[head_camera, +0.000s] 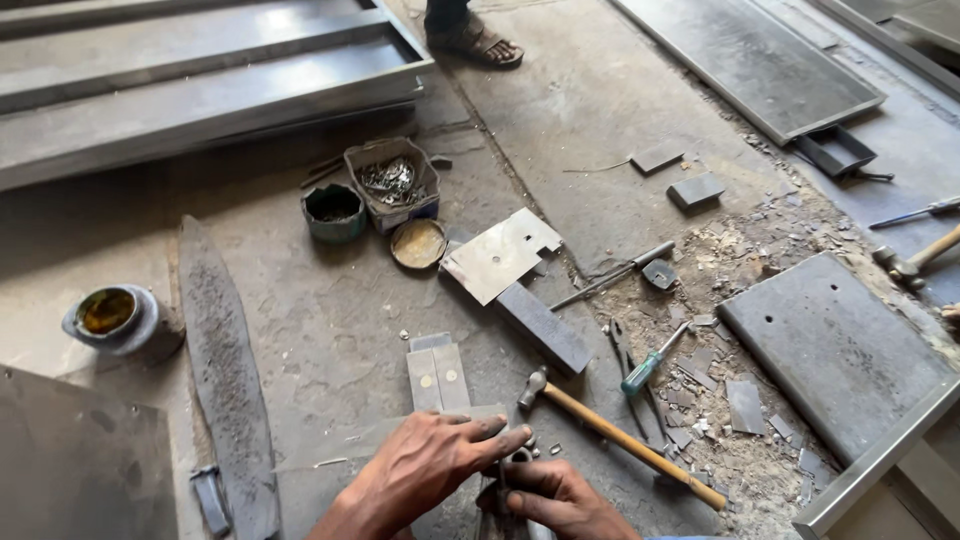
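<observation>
At the bottom centre of the frame we see both hands low over the concrete floor (330, 300). The left hand (425, 465) lies palm down, fingers stretched to the right and pressed flat on a thin metal sheet (400, 430). The right hand (555, 495) is curled into a loose fist just beside it, closed around a small dark metal piece (515, 462); what kind of piece we cannot tell. The fingertips of the two hands nearly meet over it.

Just above the left hand sits a small hinge-like plate (437, 375) with two pale spots. To the right of the hands a hammer (620, 435) with a wooden handle lies slanted, its head near the left fingertips. Further right lies a screwdriver (650, 362) with a green grip among metal scraps.

In the middle of the frame we find a notched steel plate (500, 255) resting on a dark bar (545, 325). In the upper left centre stand a box of small metal bits (392, 182), a round tin (333, 212) and a lid (418, 243). At the top edge another person's sandalled foot (475, 40) shows.
</observation>
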